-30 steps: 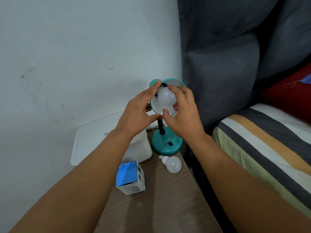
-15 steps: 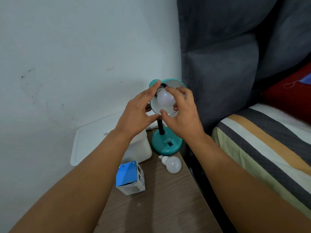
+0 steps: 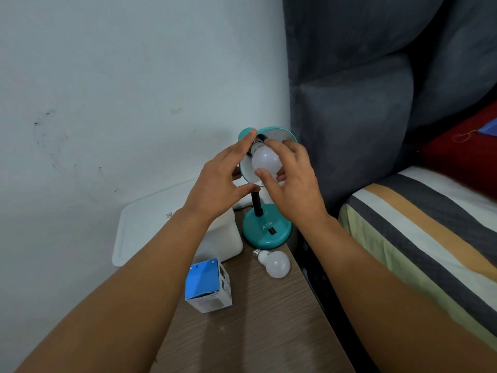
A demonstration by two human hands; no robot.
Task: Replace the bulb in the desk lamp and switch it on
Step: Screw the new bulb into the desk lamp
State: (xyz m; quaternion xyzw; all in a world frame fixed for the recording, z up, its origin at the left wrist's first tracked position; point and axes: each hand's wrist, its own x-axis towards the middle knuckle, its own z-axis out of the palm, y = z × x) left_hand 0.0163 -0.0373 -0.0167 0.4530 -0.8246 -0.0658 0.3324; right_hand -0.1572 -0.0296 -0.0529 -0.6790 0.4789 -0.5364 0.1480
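A teal desk lamp (image 3: 265,232) stands at the back of a wooden bedside table (image 3: 255,332), its shade tilted toward me. A white bulb (image 3: 265,161) sits in the shade's socket, unlit. My right hand (image 3: 291,184) wraps its fingers around that bulb from the right. My left hand (image 3: 223,184) holds the shade's left rim, with the forefinger on the top and the thumb under it. A second white bulb (image 3: 275,263) lies loose on the table in front of the lamp's base. The black switch (image 3: 272,231) shows on the base.
A blue and white bulb box (image 3: 208,285) stands on the table near my left forearm. A white plastic container with a lid (image 3: 150,224) sits against the wall at left. A grey padded headboard (image 3: 363,103) and a striped bed (image 3: 416,238) lie to the right.
My right hand's fingers have shifted round the bulb in the shade, with the forefinger now higher near its neck. My left hand stays on the shade.
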